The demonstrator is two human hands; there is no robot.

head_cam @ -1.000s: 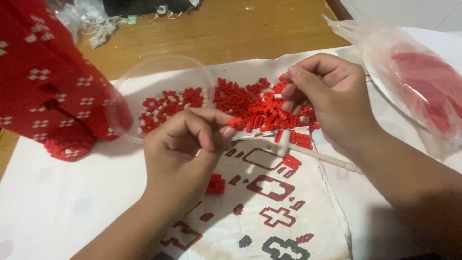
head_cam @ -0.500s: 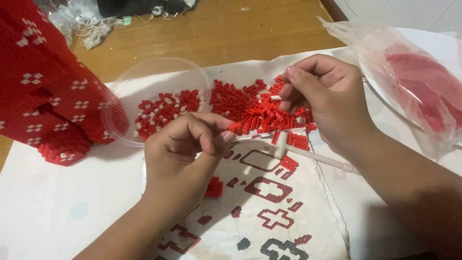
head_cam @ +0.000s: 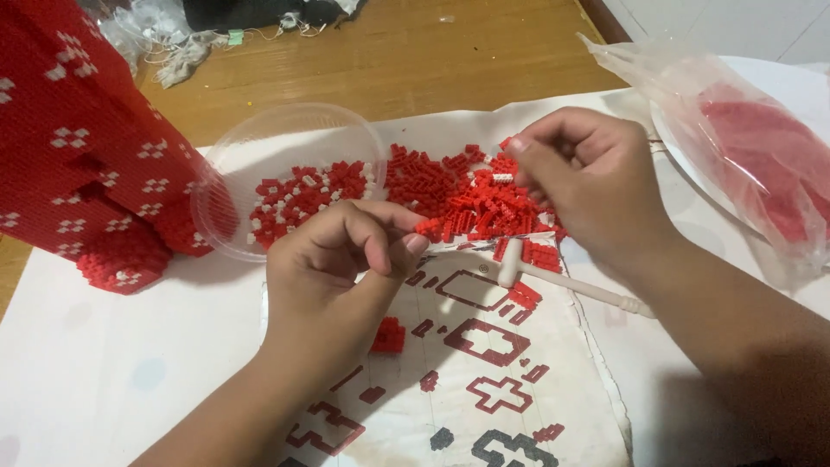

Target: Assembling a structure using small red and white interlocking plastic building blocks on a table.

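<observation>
picking tiny bricks from the red pile

we judge this the sorting and picking step: our right hand [head_cam: 588, 186] hovers over the pile of small red bricks [head_cam: 467, 195] on the printed pattern sheet [head_cam: 484, 363], fingers pinched shut, though we cannot tell whether a brick sits in that grip. our left hand [head_cam: 346, 259], just beside the pile, is curled closed, thumb pressed to fingertips; what it pinches is hidden. the next move seems to call for a fine pinch. a white mallet [head_cam: 562, 281] lies under the right wrist, a clear dish [head_cam: 225, 216] of bricks to the left
</observation>
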